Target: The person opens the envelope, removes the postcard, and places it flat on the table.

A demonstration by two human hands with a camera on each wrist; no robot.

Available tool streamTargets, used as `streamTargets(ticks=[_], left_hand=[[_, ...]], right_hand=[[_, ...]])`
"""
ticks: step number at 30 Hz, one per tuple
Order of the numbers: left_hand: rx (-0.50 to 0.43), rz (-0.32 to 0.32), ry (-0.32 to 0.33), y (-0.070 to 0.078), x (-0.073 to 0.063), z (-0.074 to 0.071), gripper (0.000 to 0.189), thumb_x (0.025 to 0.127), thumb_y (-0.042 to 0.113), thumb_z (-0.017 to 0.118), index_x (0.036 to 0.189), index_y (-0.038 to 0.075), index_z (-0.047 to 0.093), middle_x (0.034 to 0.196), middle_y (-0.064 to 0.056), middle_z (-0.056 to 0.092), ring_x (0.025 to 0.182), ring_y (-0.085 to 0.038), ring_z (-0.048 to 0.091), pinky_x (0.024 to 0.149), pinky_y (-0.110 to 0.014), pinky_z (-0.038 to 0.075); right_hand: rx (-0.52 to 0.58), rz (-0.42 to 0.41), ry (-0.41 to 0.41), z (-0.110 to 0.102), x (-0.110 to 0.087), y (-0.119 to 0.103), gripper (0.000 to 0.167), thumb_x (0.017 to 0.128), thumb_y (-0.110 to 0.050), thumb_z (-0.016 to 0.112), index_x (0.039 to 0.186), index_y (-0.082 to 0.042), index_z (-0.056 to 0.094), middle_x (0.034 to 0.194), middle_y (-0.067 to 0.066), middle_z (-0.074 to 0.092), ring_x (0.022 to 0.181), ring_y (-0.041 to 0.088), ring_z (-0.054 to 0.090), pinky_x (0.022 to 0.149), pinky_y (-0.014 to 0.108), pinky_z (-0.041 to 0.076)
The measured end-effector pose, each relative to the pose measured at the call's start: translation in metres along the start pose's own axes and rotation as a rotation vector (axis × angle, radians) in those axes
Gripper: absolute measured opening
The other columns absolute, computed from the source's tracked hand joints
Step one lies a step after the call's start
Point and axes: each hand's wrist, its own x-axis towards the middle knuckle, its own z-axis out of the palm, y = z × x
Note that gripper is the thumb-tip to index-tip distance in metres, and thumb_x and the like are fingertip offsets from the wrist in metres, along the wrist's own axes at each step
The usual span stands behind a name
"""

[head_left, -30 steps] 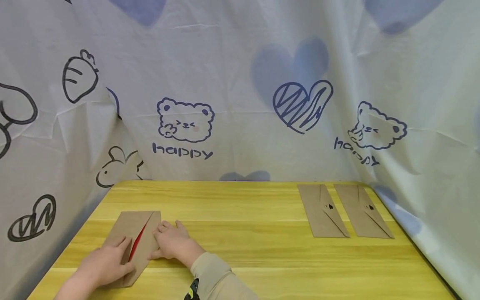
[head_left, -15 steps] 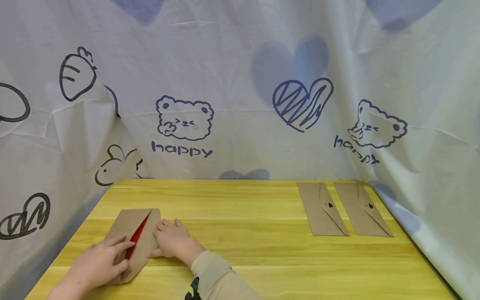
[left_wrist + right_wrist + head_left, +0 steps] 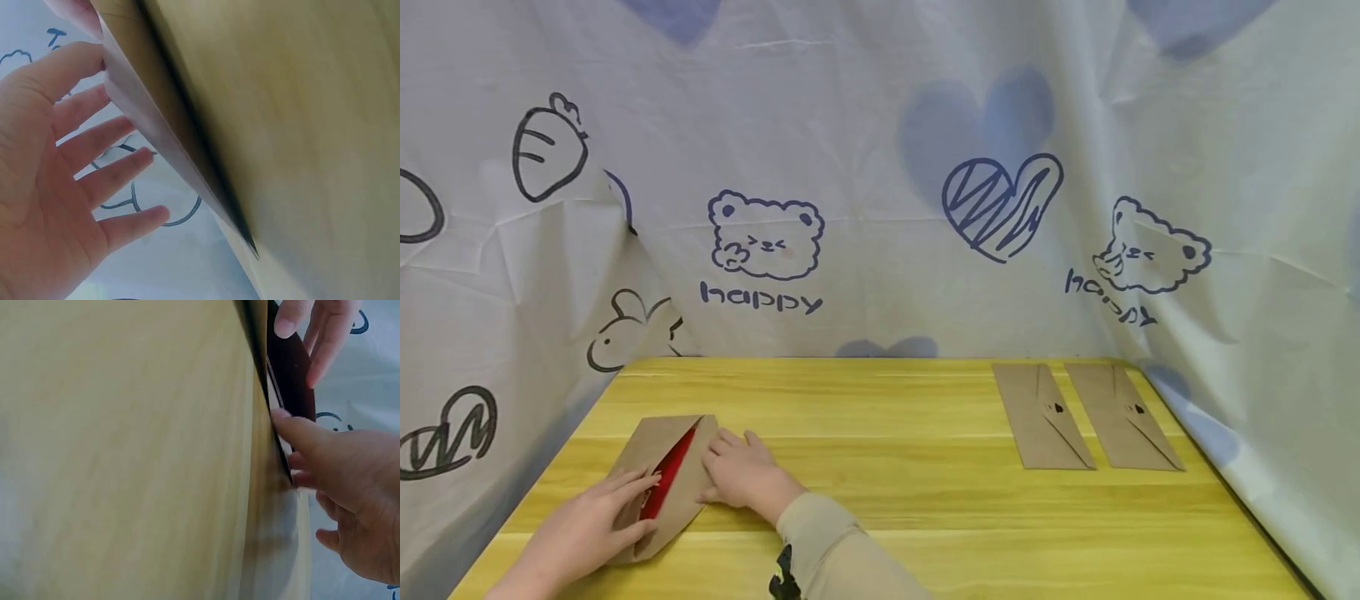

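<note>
A brown kraft paper envelope (image 3: 688, 492) lies at the left of the table, its mouth gaping along a slanted line. Red (image 3: 672, 477) shows inside the gap. My left hand (image 3: 580, 523) reaches over the envelope's left side, fingertips at the mouth; in the left wrist view this hand (image 3: 56, 181) has its fingers spread and fairly straight. At the envelope's right edge, my right hand (image 3: 741, 472) grips the paper. From the right wrist, the right hand (image 3: 362, 494) has its thumb on the edge; the envelope's inside (image 3: 294, 375) looks dark red.
Two matching brown envelopes, a nearer-centre one (image 3: 1037, 425) and a far-right one (image 3: 1120, 425), lie side by side at the table's back right, flaps down with small dark heart marks. A yellow wood-grain table (image 3: 910, 467) stands before a pale cloth (image 3: 880, 275) with drawings.
The envelope's mouth has widened and more red shows. My left hand has shifted slightly left, its fingertips now at the opening. The right hand keeps its place at the edge.
</note>
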Motion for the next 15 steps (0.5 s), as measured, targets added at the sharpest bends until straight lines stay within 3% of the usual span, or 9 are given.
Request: streamTargets(ticks=[3, 7, 11, 15], left_hand=[[-0.035, -0.036, -0.042, -0.001, 0.0, -0.001, 0.061, 0.079, 0.037, 0.077, 0.129, 0.006, 0.062, 0.135, -0.022, 0.058, 0.115, -0.045, 0.059, 0.086, -0.059, 0.051], [-0.081, -0.053, -0.052, 0.0, 0.002, -0.001, 0.057, 0.081, 0.025, 0.075, 0.131, 0.003, 0.06, 0.136, -0.026, 0.056, 0.116, -0.048, 0.058, 0.087, -0.06, 0.05], [-0.12, -0.037, -0.03, 0.002, 0.002, -0.001, 0.054, 0.08, 0.017, 0.072, 0.13, -0.001, 0.059, 0.135, -0.028, 0.056, 0.116, -0.048, 0.058, 0.089, -0.06, 0.049], [-0.143, -0.034, -0.014, 0.002, 0.002, -0.002, 0.054, 0.08, 0.013, 0.07, 0.13, -0.004, 0.058, 0.135, -0.03, 0.055, 0.116, -0.049, 0.058, 0.089, -0.06, 0.049]], right_hand=[[0.015, -0.023, 0.001, 0.003, 0.004, 0.002, 0.052, 0.088, -0.069, 0.047, 0.129, -0.036, 0.051, 0.154, -0.023, 0.035, 0.149, 0.002, 0.019, 0.122, 0.032, 0.023], [0.053, -0.065, -0.001, 0.005, 0.008, 0.006, 0.041, 0.087, -0.069, 0.048, 0.106, -0.033, 0.05, 0.152, -0.022, 0.037, 0.15, 0.002, 0.018, 0.123, 0.033, 0.021], [0.049, -0.118, -0.005, 0.005, 0.009, 0.011, 0.054, 0.088, -0.069, 0.046, 0.131, -0.036, 0.046, 0.156, -0.021, 0.031, 0.15, 0.001, 0.013, 0.123, 0.035, 0.019], [-0.022, -0.19, -0.006, 0.002, 0.011, 0.013, 0.071, 0.091, -0.068, 0.041, 0.153, -0.038, 0.025, 0.161, -0.022, 0.017, 0.151, 0.001, 0.006, 0.124, 0.037, 0.016]])
